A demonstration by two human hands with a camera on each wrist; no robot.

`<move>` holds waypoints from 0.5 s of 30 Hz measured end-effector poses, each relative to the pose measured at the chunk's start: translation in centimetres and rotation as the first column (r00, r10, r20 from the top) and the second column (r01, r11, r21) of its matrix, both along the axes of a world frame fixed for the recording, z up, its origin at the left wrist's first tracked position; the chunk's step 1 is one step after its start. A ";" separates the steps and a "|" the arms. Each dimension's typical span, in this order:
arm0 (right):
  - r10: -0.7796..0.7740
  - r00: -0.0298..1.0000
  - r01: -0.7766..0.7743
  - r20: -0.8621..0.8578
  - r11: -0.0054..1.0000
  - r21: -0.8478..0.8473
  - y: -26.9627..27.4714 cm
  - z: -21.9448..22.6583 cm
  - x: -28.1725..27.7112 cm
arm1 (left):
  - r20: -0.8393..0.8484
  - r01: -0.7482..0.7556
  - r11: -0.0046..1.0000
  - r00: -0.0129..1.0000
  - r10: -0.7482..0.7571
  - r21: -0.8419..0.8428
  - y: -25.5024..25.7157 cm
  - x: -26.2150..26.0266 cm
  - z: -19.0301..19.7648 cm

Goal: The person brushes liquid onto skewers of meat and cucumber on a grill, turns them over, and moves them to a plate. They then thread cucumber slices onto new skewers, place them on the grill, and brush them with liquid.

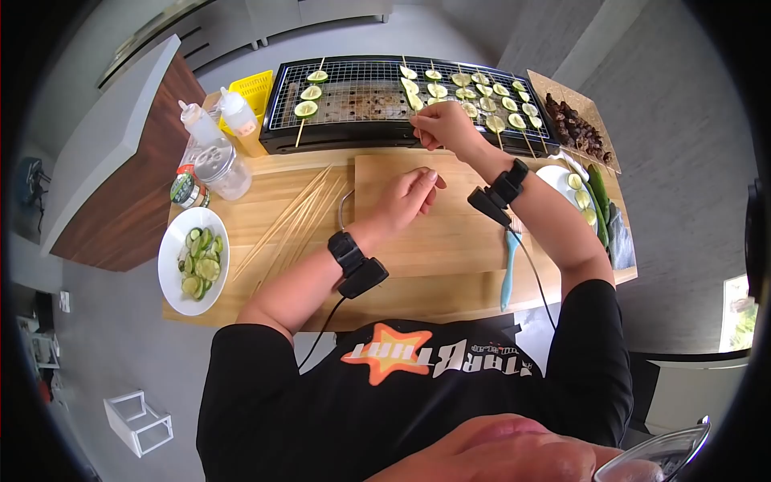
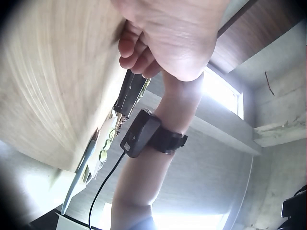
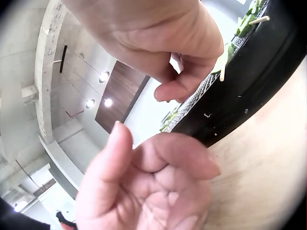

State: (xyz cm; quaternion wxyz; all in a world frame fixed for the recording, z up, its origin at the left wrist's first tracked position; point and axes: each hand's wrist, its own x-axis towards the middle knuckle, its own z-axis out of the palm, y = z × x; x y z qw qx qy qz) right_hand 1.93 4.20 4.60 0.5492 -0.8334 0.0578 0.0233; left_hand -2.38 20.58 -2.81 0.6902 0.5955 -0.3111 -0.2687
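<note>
My right hand [image 1: 450, 128] is at the grill's front edge, its thumb and fingers pinching the near end of a skewer of green-rimmed slices [image 1: 411, 87]; the pinched end is mostly hidden. The grill [image 1: 345, 138] carries several other slice skewers, one row [image 1: 311, 92] standing apart at the left. My left hand [image 1: 405, 197] hovers over the wooden board [image 1: 450, 241], fingers loosely curled and holding nothing. In the right wrist view the left hand [image 3: 153, 187] shows palm up below the right hand [image 3: 163, 43].
Bare sticks [image 1: 293, 217] and a bowl of slices [image 1: 169, 277] lie left, below squeeze bottles [image 1: 238, 112] and a jar [image 1: 225, 170]. A blue-handled brush [image 1: 508, 273], a plate [image 1: 554, 175], cucumbers [image 1: 597, 193] and dark meat skewers [image 1: 574, 128] are on the right.
</note>
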 end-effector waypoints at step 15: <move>-0.098 0.974 0.210 0.205 0.734 -0.646 -11.7 3.3 -17.8 | 0.015 -0.013 0.997 1.000 0.011 0.076 0.0 -0.3 0.5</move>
